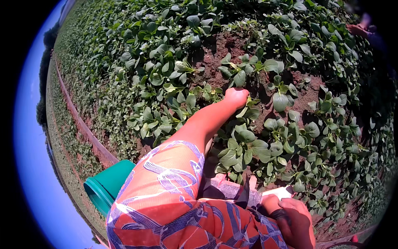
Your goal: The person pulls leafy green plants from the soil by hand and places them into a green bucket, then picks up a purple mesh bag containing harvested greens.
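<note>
My left hand (236,98) reaches forward into a bed of leafy greens, its fingers closed low beside a plant with broad green leaves (239,74). Thin yellow-green stems show at the fingertips, but what lies inside the fist is hidden. Close to my body at the lower right is my right hand (295,220), with its fingers curled. A dark band crosses it, and whatever it grips, if anything, cannot be made out. Just beyond that hand lies a bright white patch (281,192). Another broad-leaved plant (280,101) grows to the right of my left hand.
Behind my left arm, a green bucket (120,176) lies tilted. A reddish raised edge (89,137) runs along the left of the bed. Bare reddish soil (213,62) shows between plants. Part of another person (361,30) appears at the upper right.
</note>
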`<state>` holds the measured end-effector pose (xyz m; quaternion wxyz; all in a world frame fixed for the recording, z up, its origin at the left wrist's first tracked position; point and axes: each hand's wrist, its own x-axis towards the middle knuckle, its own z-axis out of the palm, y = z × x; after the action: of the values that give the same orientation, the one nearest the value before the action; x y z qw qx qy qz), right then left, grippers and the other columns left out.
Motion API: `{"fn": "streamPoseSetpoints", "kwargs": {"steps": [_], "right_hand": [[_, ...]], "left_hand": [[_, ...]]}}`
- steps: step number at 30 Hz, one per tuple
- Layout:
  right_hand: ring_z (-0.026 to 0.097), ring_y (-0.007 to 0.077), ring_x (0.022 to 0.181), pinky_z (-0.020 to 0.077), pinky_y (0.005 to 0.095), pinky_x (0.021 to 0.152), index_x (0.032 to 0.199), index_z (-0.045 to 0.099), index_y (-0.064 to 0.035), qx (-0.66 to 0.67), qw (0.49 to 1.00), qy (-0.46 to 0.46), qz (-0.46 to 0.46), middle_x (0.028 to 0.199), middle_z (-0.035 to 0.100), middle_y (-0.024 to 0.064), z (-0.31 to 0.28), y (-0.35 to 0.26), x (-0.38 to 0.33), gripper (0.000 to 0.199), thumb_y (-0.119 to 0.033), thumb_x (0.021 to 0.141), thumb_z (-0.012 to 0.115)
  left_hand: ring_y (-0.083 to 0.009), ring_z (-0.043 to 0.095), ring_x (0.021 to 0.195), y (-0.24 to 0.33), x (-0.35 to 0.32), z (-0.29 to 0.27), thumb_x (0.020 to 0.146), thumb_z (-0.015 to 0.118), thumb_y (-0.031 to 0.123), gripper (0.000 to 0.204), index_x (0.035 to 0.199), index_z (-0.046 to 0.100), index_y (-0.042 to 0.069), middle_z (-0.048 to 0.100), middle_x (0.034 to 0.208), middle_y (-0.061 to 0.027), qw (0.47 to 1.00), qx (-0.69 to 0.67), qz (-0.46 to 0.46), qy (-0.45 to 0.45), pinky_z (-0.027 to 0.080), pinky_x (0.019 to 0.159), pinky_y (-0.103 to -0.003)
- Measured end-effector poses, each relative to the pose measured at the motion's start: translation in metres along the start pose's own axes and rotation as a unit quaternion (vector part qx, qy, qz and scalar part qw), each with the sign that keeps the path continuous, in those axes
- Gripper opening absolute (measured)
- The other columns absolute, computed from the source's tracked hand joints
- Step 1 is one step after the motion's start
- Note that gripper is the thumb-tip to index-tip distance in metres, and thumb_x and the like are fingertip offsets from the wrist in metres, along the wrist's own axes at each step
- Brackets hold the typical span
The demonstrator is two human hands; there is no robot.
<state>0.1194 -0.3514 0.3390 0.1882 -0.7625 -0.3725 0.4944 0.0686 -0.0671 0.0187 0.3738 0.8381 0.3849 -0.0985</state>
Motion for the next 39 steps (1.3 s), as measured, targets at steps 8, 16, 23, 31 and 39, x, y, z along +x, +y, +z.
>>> {"fn": "streamPoseSetpoints", "kwargs": {"steps": [8,16,23,31,39], "right_hand": [[0.049,0.0331,0.088,0.0387,0.0363,0.079,0.094,0.052,0.0026,-0.012,1.000,-0.016,-0.013,0.096,0.052,0.0182,-0.001,0.013,-0.003,0.032,-0.002,0.063,0.055],[0.048,0.0288,0.089,0.0371,0.0354,0.079,0.097,0.052,-0.0024,-0.075,0.997,-0.012,-0.023,0.097,0.052,0.0121,0.012,0.013,0.005,0.036,-0.008,0.062,0.059],[0.048,0.0289,0.088,0.0374,0.0352,0.078,0.095,0.052,-0.0028,-0.094,0.994,-0.007,-0.051,0.095,0.052,0.0123,0.015,0.005,0.008,0.034,-0.007,0.062,0.059],[0.049,0.0289,0.088,0.0378,0.0357,0.078,0.095,0.052,-0.0027,-0.107,0.992,-0.004,-0.064,0.093,0.052,0.0125,0.020,0.007,0.006,0.033,-0.007,0.062,0.059],[0.049,0.0294,0.086,0.0382,0.0360,0.077,0.094,0.052,-0.0019,-0.106,0.992,0.002,-0.075,0.093,0.052,0.0126,0.023,0.007,0.003,0.033,-0.008,0.062,0.059]], "left_hand": [[-0.0280,0.055,0.083,-0.043,0.028,-0.040,0.069,0.051,0.028,0.035,0.098,0.056,0.009,0.058,0.091,-0.0142,0.994,0.036,-0.004,-0.100,0.043,0.073,-0.035],[-0.0290,0.053,0.090,-0.055,0.002,-0.036,0.071,0.056,0.030,0.040,0.101,0.054,0.005,0.056,0.096,-0.0172,0.988,0.088,-0.062,-0.111,0.042,0.079,-0.035],[-0.0267,0.056,0.083,-0.008,-0.032,-0.022,0.067,0.056,0.037,0.036,0.084,0.060,0.006,0.058,0.088,-0.0132,0.963,0.235,-0.038,-0.126,0.044,0.073,-0.037],[-0.0218,0.056,0.082,0.001,-0.041,-0.005,0.069,0.054,0.014,0.014,0.080,0.063,0.012,0.060,0.086,-0.0069,0.894,0.420,0.059,-0.141,0.037,0.068,-0.035],[-0.0216,0.058,0.079,-0.010,-0.042,0.007,0.065,0.055,0.013,0.014,0.076,0.063,0.011,0.061,0.083,-0.0072,0.929,0.360,0.005,-0.081,0.039,0.070,-0.037]]}}
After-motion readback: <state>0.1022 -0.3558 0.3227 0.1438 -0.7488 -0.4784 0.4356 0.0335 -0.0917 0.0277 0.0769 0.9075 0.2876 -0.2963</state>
